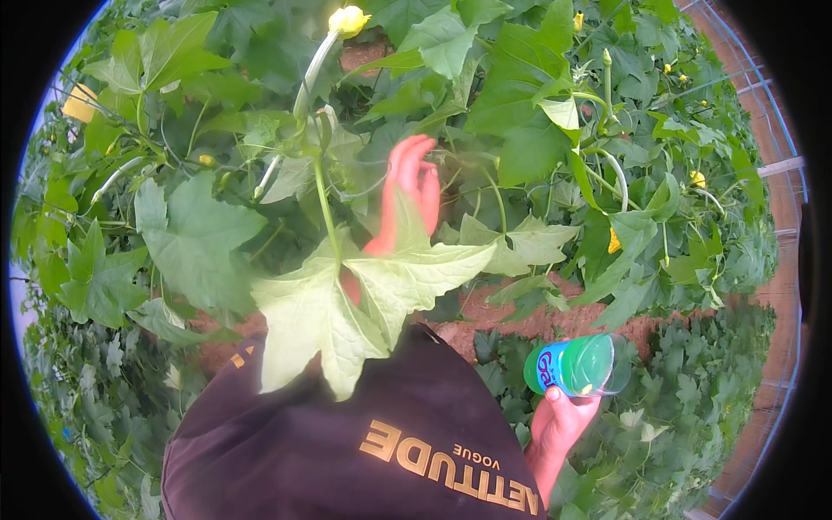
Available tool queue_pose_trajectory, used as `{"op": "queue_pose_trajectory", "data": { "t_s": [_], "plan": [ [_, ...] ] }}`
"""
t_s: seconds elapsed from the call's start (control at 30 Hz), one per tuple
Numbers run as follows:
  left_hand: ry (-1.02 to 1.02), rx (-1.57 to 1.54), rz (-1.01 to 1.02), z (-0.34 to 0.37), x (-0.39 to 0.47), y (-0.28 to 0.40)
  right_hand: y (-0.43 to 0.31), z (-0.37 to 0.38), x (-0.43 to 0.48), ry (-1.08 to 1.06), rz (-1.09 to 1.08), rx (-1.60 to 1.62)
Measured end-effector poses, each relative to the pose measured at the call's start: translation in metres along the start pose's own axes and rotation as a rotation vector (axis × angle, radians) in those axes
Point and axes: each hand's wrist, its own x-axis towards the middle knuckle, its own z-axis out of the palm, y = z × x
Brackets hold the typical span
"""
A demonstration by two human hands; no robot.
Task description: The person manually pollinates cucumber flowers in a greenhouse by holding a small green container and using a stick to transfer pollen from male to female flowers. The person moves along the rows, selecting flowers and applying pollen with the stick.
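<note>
My left hand (pixel 413 185) reaches up among the gourd vines, fingers bent and thumb apart, with no object visible in it. A thin tendril passes beside its fingers. A large pale leaf (pixel 312 292) hangs in front of my left wrist and forearm, hiding part of them. Left of that hand stands a slender young gourd (pixel 315 75), tipped by a yellow flower (pixel 349 21). At the lower right, my right hand (pixel 564 419) grips a green plastic cup (pixel 585 364) around its side. The cup lies tilted, its mouth to the right, a blue label with writing around it. A small pale bit shows near its rim.
More thin young gourds (pixel 617 175) hang at the right among broad lobed leaves (pixel 526 123). Wires cross the foliage. A yellow card-like piece (pixel 79 103) is at the far left. Reddish soil (pixel 500 309) shows between rows, and a blue-edged structure (pixel 777 156) borders the right.
</note>
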Motion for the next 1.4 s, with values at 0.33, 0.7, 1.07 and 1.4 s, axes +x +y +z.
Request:
{"op": "queue_pose_trajectory", "data": {
  "t_s": [0.33, 0.7, 1.07, 1.4],
  "plan": [
    [-0.334, 0.129, 0.062, -0.014, 0.037, -0.035, 0.014, 0.037, -0.034, 0.086, 0.014, 0.034],
    [-0.197, 0.061, 0.093, -0.018, 0.019, -0.011, 0.023, 0.05, -0.045, 0.075, -0.015, 0.012],
    [-0.406, 0.302, 0.034, 0.035, 0.006, 0.0, 0.023, 0.047, -0.06, 0.08, -0.003, 0.062],
    [-0.503, 0.495, -0.019, 0.058, 0.016, 0.005, 0.032, 0.009, -0.078, 0.1, 0.012, 0.073]
  ]
}}
